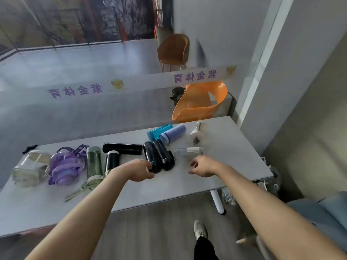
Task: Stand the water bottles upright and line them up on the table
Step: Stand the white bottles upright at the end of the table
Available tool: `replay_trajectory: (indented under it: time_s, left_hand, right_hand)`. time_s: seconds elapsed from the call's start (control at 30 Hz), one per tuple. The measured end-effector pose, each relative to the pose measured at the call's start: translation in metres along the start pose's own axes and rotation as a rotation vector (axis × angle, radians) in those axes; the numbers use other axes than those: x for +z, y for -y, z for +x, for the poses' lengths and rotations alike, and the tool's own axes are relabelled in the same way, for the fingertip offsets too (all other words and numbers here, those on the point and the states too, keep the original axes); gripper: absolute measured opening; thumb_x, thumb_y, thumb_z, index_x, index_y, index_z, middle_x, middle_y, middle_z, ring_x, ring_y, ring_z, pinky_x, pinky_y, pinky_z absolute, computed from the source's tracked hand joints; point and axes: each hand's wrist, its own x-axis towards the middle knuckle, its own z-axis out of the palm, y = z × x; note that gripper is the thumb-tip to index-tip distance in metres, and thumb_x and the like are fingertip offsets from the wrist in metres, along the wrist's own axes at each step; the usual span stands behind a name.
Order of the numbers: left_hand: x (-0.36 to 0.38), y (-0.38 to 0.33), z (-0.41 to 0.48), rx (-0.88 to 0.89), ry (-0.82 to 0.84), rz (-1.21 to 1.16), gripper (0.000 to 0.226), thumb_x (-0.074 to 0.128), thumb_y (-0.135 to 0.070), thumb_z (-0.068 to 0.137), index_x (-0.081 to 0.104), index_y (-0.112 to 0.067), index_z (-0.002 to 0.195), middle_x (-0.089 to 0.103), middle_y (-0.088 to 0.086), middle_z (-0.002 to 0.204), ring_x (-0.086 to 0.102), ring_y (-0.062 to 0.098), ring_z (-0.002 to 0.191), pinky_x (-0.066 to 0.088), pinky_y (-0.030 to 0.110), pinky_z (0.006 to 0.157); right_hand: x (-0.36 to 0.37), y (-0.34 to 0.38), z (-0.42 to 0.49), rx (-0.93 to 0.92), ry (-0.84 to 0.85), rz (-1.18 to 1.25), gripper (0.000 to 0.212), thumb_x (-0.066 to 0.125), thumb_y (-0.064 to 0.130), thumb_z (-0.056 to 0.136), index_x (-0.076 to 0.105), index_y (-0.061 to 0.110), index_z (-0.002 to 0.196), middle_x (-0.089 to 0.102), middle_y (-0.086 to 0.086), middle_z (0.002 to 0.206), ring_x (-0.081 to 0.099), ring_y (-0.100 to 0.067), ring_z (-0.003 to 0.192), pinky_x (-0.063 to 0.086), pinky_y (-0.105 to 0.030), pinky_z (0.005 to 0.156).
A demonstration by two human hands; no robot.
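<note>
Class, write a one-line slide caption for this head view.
Both hands, left hand and right hand, reach toward water bottles lying on the grey table.

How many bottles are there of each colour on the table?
Black: 4
Purple: 2
Clear: 2
Green: 1
Teal: 1
White: 1
Total: 11

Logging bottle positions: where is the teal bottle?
In the head view, the teal bottle lies at the table's far edge, right of centre, touching the lavender bottle.
</note>
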Motion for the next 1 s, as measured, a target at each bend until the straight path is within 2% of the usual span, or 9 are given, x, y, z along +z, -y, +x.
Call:
replay_trajectory:
  time_s: [0.13,0.33,0.43,0.53,0.63,0.73,0.83,0.9,1.0]
  left_hand:
    - [-0.018,-0.023,0.073,-0.007,0.022,0.006,0.044,0.063,-0.052,0.103,0.068,-0.022,0.134,0.071,0.003,0.126,0.066,0.025,0.112,0.055,0.038,0.097]
    - [-0.039,-0.043,0.189,-0.121,-0.057,-0.063,0.037,0.061,-0.050,0.102,0.069,-0.025,0.128,0.075,0.001,0.124,0.068,0.023,0.105,0.056,0.037,0.093]
    - [-0.042,-0.055,0.222,-0.182,-0.166,-0.059,0.039,0.057,-0.041,0.103,0.067,-0.019,0.134,0.076,0.007,0.125,0.072,0.032,0.108,0.057,0.040,0.093]
    - [-0.040,-0.062,0.246,-0.257,-0.280,-0.100,0.041,0.060,-0.040,0.098,0.065,-0.019,0.133,0.075,0.007,0.127,0.074,0.032,0.109,0.060,0.041,0.089]
    - [-0.035,-0.065,0.266,-0.300,-0.282,-0.103,0.044,0.062,-0.039,0.095,0.064,-0.021,0.135,0.072,0.007,0.130,0.071,0.031,0.115,0.058,0.041,0.093]
    - [-0.032,-0.065,0.279,-0.331,-0.270,-0.106,0.047,0.062,-0.039,0.095,0.063,-0.020,0.138,0.068,0.009,0.132,0.068,0.032,0.119,0.057,0.043,0.097]
    - [-0.027,-0.066,0.286,-0.327,-0.295,-0.102,0.042,0.060,-0.040,0.094,0.066,-0.022,0.132,0.069,0.007,0.131,0.069,0.031,0.117,0.058,0.042,0.095]
    - [-0.024,-0.072,0.288,-0.270,-0.305,-0.125,0.040,0.062,-0.040,0.096,0.067,-0.023,0.132,0.068,0.004,0.134,0.069,0.030,0.118,0.058,0.042,0.098]
    - [-0.013,-0.083,0.290,-0.144,-0.271,-0.172,0.047,0.068,-0.038,0.099,0.065,-0.025,0.143,0.067,0.000,0.142,0.068,0.026,0.123,0.056,0.041,0.105]
  right_hand:
    - [-0.034,-0.041,0.064,-0.030,-0.157,-0.086,0.029,0.066,0.038,0.098,0.078,0.017,0.116,0.077,-0.008,0.119,0.071,-0.028,0.105,0.058,-0.037,0.093]
    - [-0.076,-0.099,0.178,-0.128,-0.292,-0.094,0.035,0.062,0.015,0.089,0.068,0.018,0.122,0.068,-0.012,0.121,0.067,-0.039,0.109,0.056,-0.044,0.083]
    - [-0.078,-0.122,0.225,-0.176,-0.291,-0.232,0.061,0.064,0.012,0.088,0.053,0.023,0.147,0.054,-0.008,0.142,0.052,-0.031,0.135,0.053,-0.046,0.102]
    - [-0.077,-0.128,0.268,-0.225,-0.174,-0.564,0.092,0.064,0.015,0.097,0.012,0.026,0.172,0.017,-0.009,0.177,0.014,-0.032,0.164,0.031,-0.051,0.126]
    - [-0.064,-0.128,0.305,-0.305,-0.049,-0.785,0.097,0.060,0.026,0.106,-0.012,0.035,0.171,-0.008,-0.013,0.180,-0.006,-0.037,0.166,0.011,-0.065,0.129]
    - [-0.044,-0.135,0.326,-0.334,-0.009,-0.915,0.084,0.059,0.034,0.106,0.007,0.030,0.173,0.012,-0.017,0.177,0.004,-0.042,0.165,0.010,-0.074,0.125]
    - [-0.039,-0.148,0.327,-0.375,-0.164,-0.919,0.070,0.065,0.029,0.099,0.037,0.022,0.162,0.039,-0.017,0.163,0.029,-0.044,0.156,0.024,-0.074,0.121]
    - [-0.045,-0.160,0.320,-0.383,-0.341,-0.752,0.073,0.075,0.030,0.086,0.049,0.021,0.154,0.054,-0.015,0.147,0.047,-0.043,0.140,0.037,-0.063,0.114]
    - [-0.059,-0.175,0.299,-0.268,-0.622,-0.187,0.081,0.079,0.044,0.075,0.054,0.014,0.145,0.064,-0.013,0.129,0.060,-0.035,0.115,0.048,-0.046,0.102]
